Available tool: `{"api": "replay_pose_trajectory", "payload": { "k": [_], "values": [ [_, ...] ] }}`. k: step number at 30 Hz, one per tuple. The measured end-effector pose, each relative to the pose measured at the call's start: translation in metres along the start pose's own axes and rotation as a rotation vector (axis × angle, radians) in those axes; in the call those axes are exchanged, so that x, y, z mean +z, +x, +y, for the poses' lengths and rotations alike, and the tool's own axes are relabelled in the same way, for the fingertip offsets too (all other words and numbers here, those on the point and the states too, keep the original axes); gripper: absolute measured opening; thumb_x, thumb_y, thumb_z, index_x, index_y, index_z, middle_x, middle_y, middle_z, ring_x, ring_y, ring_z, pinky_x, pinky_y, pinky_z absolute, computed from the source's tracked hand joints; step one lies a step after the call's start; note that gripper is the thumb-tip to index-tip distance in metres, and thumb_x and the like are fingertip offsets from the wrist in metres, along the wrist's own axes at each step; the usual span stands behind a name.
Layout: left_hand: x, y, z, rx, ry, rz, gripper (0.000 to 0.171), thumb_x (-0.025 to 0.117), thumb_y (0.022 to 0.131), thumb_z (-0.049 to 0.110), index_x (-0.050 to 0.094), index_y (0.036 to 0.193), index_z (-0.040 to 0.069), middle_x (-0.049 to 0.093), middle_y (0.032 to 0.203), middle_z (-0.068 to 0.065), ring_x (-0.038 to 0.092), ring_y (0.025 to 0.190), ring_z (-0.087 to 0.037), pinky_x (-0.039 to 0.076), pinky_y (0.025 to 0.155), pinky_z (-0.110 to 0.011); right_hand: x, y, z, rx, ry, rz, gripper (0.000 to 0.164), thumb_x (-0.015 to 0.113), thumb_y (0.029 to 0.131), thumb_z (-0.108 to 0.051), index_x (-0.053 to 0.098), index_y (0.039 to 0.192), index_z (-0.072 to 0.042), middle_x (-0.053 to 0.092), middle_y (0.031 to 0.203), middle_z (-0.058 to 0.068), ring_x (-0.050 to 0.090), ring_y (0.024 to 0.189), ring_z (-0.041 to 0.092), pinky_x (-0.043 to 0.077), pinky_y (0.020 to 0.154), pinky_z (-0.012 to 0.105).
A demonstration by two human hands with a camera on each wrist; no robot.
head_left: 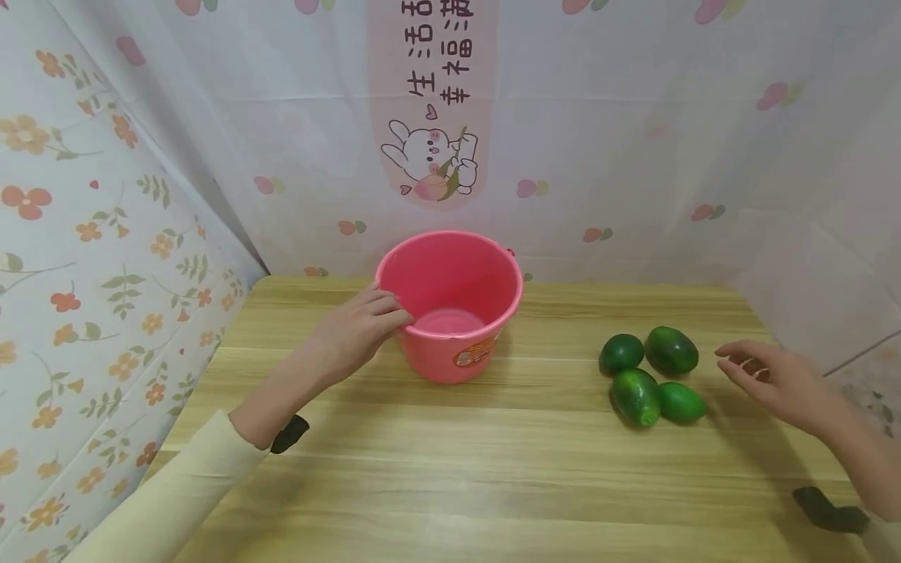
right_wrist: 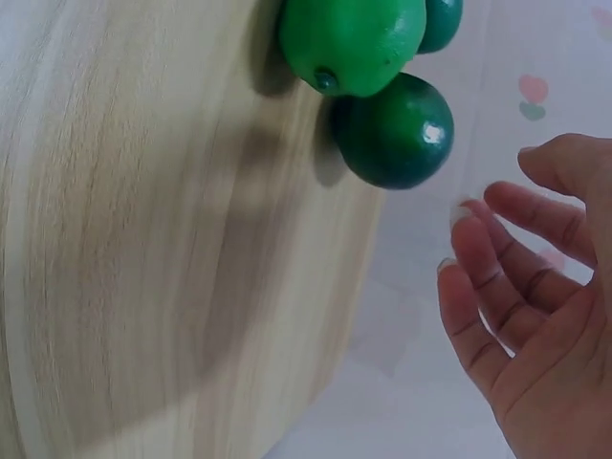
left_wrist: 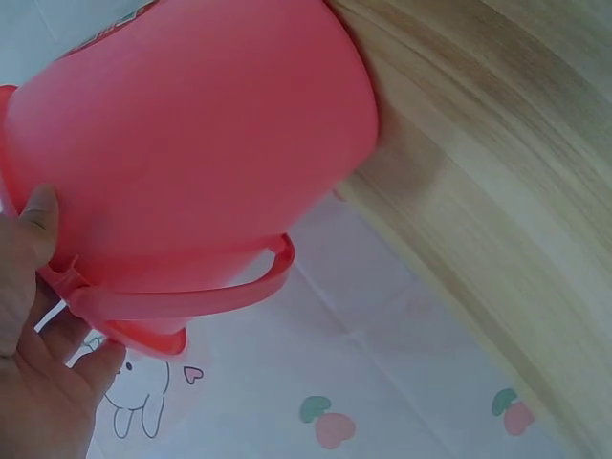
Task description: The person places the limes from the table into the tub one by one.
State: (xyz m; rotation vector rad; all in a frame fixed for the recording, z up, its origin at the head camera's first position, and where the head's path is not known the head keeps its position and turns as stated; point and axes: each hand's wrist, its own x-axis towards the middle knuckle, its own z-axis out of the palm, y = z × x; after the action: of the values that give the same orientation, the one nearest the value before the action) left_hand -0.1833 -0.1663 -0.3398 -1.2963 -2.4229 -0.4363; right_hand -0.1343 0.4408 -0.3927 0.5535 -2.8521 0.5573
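A pink plastic bucket [head_left: 450, 356] stands upright at the back of the table, nothing visible inside it. My left hand [head_left: 369, 317] grips its rim on the left side. In the left wrist view, the thumb [left_wrist: 40, 225] lies against the bucket's outer wall, near where the hanging pink handle [left_wrist: 191, 301] joins. Several green fruits lie grouped on the right: two dark, smooth oval ones [head_left: 672, 350], an elongated one [head_left: 636, 397] and a brighter, lemon-shaped one [head_left: 681, 403]. Just right of them hovers my right hand [head_left: 770, 383], fingers loosely bent and holding nothing.
The wood-grain table [head_left: 450, 485] meets a printed white curtain [head_left: 619, 156] at its back edge. A floral cloth [head_left: 105, 274] hangs along the left side, and another pale cloth [head_left: 845, 250] along the right. Dark straps [head_left: 831, 512] show beneath both wrists.
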Motion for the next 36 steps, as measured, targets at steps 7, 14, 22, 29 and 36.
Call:
{"api": "replay_pose_trajectory", "payload": {
  "k": [7, 14, 22, 29, 36],
  "values": [
    [-0.002, 0.001, 0.003, -0.049, -0.004, -0.048, 0.027, 0.08, 0.084, 0.0, 0.074, 0.107, 0.011, 0.068, 0.104, -0.002, 0.056, 0.102, -0.022, 0.053, 0.089, -0.034, 0.008, 0.013, 0.004, 0.035, 0.068, -0.037, 0.037, 0.071, 0.097, -0.013, 0.06, 0.125, 0.006, 0.067, 0.111, 0.025, 0.067, 0.092, 0.015, 0.054, 0.066, 0.022],
    [-0.004, 0.003, 0.005, -0.051, 0.02, -0.063, 0.024, 0.08, 0.085, 0.001, 0.072, 0.104, 0.014, 0.068, 0.102, -0.001, 0.056, 0.102, -0.021, 0.054, 0.087, -0.033, 0.012, 0.023, 0.004, 0.088, 0.091, -0.065, 0.048, 0.072, 0.097, -0.019, 0.053, 0.131, 0.01, 0.06, 0.116, 0.038, 0.064, 0.095, 0.055, 0.057, 0.071, 0.056],
    [-0.005, 0.004, 0.004, -0.066, 0.014, -0.077, 0.027, 0.081, 0.083, -0.001, 0.072, 0.104, 0.014, 0.069, 0.104, -0.001, 0.057, 0.102, -0.021, 0.054, 0.088, -0.034, 0.016, 0.034, 0.001, 0.151, 0.082, -0.16, 0.065, 0.069, 0.099, -0.032, 0.044, 0.143, 0.01, 0.053, 0.125, 0.045, 0.062, 0.101, 0.058, 0.052, 0.08, 0.066],
    [-0.006, 0.004, 0.003, -0.071, 0.012, -0.093, 0.025, 0.079, 0.085, 0.001, 0.073, 0.106, 0.015, 0.07, 0.107, 0.0, 0.056, 0.105, -0.021, 0.053, 0.09, -0.033, 0.023, 0.039, 0.001, 0.165, 0.078, -0.208, 0.071, 0.071, 0.098, -0.034, 0.04, 0.145, 0.01, 0.052, 0.126, 0.045, 0.062, 0.102, 0.058, 0.05, 0.084, 0.067],
    [-0.006, 0.003, 0.005, -0.077, 0.01, -0.11, 0.028, 0.08, 0.085, 0.002, 0.072, 0.108, 0.016, 0.069, 0.109, 0.001, 0.053, 0.107, -0.02, 0.054, 0.089, -0.032, 0.027, 0.041, 0.003, 0.157, 0.065, -0.236, 0.073, 0.072, 0.097, -0.035, 0.04, 0.144, 0.01, 0.058, 0.12, 0.042, 0.065, 0.097, 0.055, 0.051, 0.083, 0.065]
  ]
}}
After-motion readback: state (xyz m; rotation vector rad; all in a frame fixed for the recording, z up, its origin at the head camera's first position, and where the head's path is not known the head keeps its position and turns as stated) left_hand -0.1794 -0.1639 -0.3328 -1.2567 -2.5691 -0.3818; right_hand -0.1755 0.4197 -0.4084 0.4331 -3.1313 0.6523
